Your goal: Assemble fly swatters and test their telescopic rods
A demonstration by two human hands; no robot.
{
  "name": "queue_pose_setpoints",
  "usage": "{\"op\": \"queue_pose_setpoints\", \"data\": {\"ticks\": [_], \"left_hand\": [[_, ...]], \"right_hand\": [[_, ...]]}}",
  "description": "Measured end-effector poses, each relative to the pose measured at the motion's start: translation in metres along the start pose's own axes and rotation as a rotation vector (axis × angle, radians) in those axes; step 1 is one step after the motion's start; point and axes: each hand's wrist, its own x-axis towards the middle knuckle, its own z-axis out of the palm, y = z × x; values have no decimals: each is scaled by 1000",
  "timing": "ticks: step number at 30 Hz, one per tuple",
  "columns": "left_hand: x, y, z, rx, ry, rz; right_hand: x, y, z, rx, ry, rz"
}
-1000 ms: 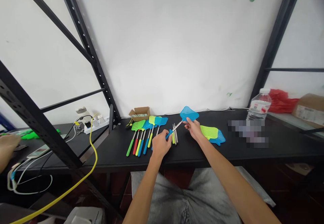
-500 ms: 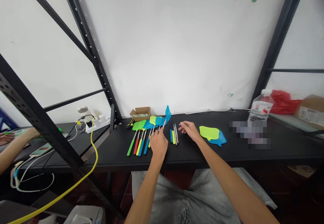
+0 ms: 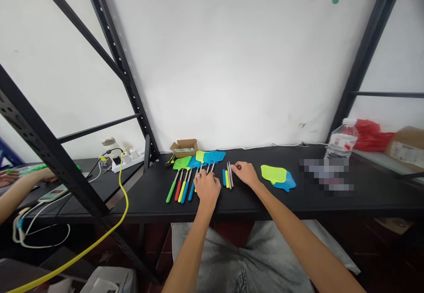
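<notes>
My left hand [image 3: 207,187] is closed over the handle end of a blue-headed fly swatter [image 3: 217,156], which lies flat at the right end of a row; its handle is hidden under my fingers. To its left lie several more swatters, among them one with a green head [image 3: 182,163] and handles in green, red [image 3: 179,191], yellow and blue. My right hand [image 3: 244,172] has its fingertips pinched at the thin metal rods [image 3: 230,176]. Beside the rods are a blue grip [image 3: 224,177] and a yellow grip [image 3: 227,179]. Loose yellow [image 3: 274,173] and blue [image 3: 289,181] swatter heads overlap right of my right hand.
A small open cardboard box [image 3: 184,147] stands behind the swatters. A clear plastic bottle [image 3: 343,139] and red bag [image 3: 372,132] are at right. A yellow cable [image 3: 125,195] hangs left, past a black shelf post [image 3: 49,151]. Another person's arm [image 3: 24,189] reaches in at far left.
The blue-headed swatter under my left hand has dropped from tilted up to flat on the table. My right hand has moved left onto the metal rods and its fingers have closed.
</notes>
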Motion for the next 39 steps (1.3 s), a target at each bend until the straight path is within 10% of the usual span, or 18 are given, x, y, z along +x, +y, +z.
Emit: {"op": "queue_pose_setpoints", "data": {"ticks": [11,39], "left_hand": [[0,7,-6,-90,-242,185],[2,6,-8,-160,-306,304]], "right_hand": [[11,-17,8,-251,-173,195],[6,-6,10,-145,-70,170]]}}
